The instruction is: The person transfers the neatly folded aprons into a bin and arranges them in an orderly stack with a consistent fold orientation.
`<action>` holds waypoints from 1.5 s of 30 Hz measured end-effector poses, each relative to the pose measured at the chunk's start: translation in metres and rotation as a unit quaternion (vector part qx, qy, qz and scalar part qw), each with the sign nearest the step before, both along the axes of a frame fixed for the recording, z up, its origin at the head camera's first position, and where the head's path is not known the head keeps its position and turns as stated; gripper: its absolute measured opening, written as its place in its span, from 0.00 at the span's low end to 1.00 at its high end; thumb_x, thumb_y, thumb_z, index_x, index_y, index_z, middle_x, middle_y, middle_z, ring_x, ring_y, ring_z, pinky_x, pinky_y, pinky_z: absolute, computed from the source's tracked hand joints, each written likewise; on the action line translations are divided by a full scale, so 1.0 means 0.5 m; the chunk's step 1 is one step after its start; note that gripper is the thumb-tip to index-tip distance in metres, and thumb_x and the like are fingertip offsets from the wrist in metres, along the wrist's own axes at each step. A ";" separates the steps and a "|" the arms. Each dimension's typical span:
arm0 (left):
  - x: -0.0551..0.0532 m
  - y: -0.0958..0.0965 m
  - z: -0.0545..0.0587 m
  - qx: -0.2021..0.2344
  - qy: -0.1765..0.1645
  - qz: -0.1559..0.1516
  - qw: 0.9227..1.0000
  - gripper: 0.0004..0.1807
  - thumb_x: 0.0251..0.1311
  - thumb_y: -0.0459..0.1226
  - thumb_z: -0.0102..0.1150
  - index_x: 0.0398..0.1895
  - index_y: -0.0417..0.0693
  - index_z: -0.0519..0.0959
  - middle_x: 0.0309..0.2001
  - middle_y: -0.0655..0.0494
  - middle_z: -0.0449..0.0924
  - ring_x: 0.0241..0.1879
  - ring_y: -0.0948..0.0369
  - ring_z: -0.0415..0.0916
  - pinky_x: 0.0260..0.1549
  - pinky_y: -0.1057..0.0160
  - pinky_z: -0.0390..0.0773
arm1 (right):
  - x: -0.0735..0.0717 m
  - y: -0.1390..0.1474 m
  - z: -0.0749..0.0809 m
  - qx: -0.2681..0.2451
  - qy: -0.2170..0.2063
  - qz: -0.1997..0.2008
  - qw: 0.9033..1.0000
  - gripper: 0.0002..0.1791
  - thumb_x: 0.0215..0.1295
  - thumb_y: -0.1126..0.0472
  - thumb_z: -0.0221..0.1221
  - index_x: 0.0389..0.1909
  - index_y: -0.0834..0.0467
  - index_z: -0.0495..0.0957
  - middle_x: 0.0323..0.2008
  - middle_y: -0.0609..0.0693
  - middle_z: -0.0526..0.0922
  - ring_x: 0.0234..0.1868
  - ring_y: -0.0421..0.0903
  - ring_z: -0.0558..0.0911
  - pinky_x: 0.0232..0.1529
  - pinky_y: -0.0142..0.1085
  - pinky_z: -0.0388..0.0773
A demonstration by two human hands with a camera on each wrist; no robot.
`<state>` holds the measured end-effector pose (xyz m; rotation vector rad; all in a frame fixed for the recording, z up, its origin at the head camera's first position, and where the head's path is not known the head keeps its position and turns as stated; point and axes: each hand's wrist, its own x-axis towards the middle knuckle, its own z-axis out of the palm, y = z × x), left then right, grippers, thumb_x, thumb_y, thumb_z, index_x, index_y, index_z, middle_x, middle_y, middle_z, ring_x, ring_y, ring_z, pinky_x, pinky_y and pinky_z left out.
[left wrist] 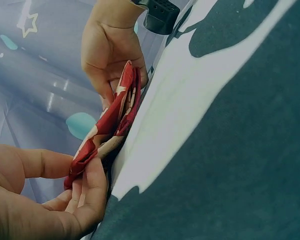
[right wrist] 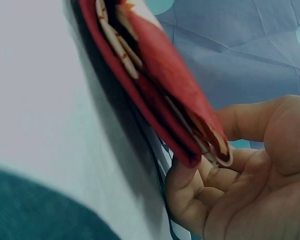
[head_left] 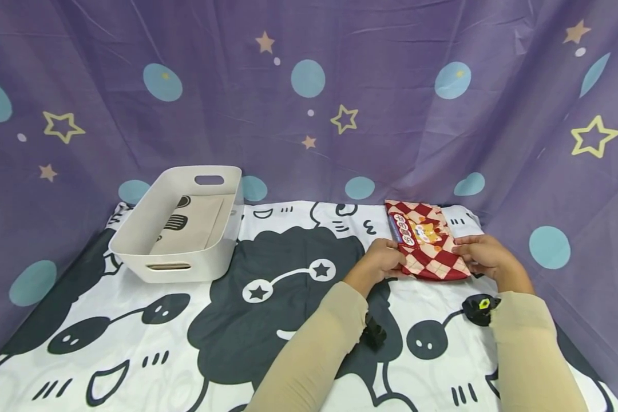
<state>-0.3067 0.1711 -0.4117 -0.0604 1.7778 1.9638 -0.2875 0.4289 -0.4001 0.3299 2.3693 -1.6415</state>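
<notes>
A folded red-and-cream checked cloth item (head_left: 427, 240) with a cartoon animal print lies at the right rear of the bed-like surface. My left hand (head_left: 383, 260) pinches its left edge between thumb and fingers, and my right hand (head_left: 484, 257) pinches the right edge. From the left wrist view, the stacked layers of the folded cloth (left wrist: 107, 122) show between both hands. Close up in the right wrist view, my right hand (right wrist: 240, 175) has its thumb on one face and its fingers at the lower edge. Whether it is a bag or another cloth article, I cannot tell.
At the left rear stands a white plastic basket (head_left: 129, 229) with handle slots. Inside lies a folded beige cloth (head_left: 195, 223) with black prints. A black-and-white cartoon sheet (head_left: 288, 320) covers the surface, and a purple curtain (head_left: 391, 86) hangs behind it.
</notes>
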 end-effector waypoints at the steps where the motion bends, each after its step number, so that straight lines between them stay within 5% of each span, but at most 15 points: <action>1: 0.000 -0.001 0.001 0.000 0.003 -0.001 1.000 0.19 0.53 0.17 0.59 0.47 0.37 0.75 0.37 0.45 0.78 0.37 0.49 0.84 0.42 0.48 0.86 | -0.001 0.000 0.000 -0.001 0.000 0.001 1.000 0.19 0.75 0.63 0.57 0.60 0.67 0.68 0.27 0.38 0.81 0.28 0.35 0.78 0.30 0.32 0.77; 20: 0.005 -0.011 0.021 0.028 0.028 0.007 0.999 0.22 0.53 0.18 0.59 0.50 0.45 0.78 0.35 0.46 0.80 0.28 0.55 0.80 0.44 0.46 0.85 | 0.006 -0.009 0.024 -0.011 0.033 0.032 0.999 0.11 0.76 0.65 0.53 0.54 0.62 0.65 0.33 0.38 0.78 0.35 0.35 0.78 0.38 0.34 0.80; 28: 0.008 -0.014 0.039 0.046 0.036 0.012 0.998 0.25 0.51 0.17 0.58 0.50 0.47 0.79 0.32 0.48 0.80 0.25 0.57 0.78 0.31 0.56 0.86 | 0.008 -0.012 0.032 -0.029 0.053 0.032 0.998 0.08 0.76 0.67 0.51 0.52 0.62 0.66 0.32 0.39 0.77 0.35 0.34 0.78 0.37 0.33 0.81; 36: 0.011 -0.016 0.056 0.042 0.041 0.016 0.998 0.25 0.52 0.18 0.58 0.52 0.48 0.80 0.34 0.47 0.80 0.25 0.56 0.79 0.46 0.45 0.84 | 0.014 -0.020 0.047 -0.029 0.075 0.029 0.996 0.08 0.76 0.69 0.51 0.52 0.63 0.66 0.32 0.39 0.77 0.33 0.34 0.79 0.35 0.31 0.81; 41: 0.011 -0.024 0.065 0.051 0.054 0.007 0.997 0.25 0.53 0.19 0.58 0.53 0.47 0.80 0.34 0.47 0.81 0.26 0.56 0.79 0.37 0.51 0.85 | 0.016 -0.029 0.059 -0.032 0.094 0.030 0.995 0.08 0.76 0.69 0.51 0.51 0.63 0.66 0.33 0.40 0.77 0.33 0.34 0.80 0.34 0.31 0.82; 45: 0.011 -0.033 0.070 0.056 0.059 0.009 0.997 0.26 0.52 0.18 0.58 0.54 0.47 0.80 0.34 0.48 0.81 0.26 0.56 0.80 0.43 0.46 0.85 | 0.015 -0.036 0.070 -0.030 0.106 0.030 0.994 0.09 0.76 0.69 0.51 0.52 0.65 0.65 0.33 0.39 0.78 0.32 0.34 0.80 0.32 0.31 0.82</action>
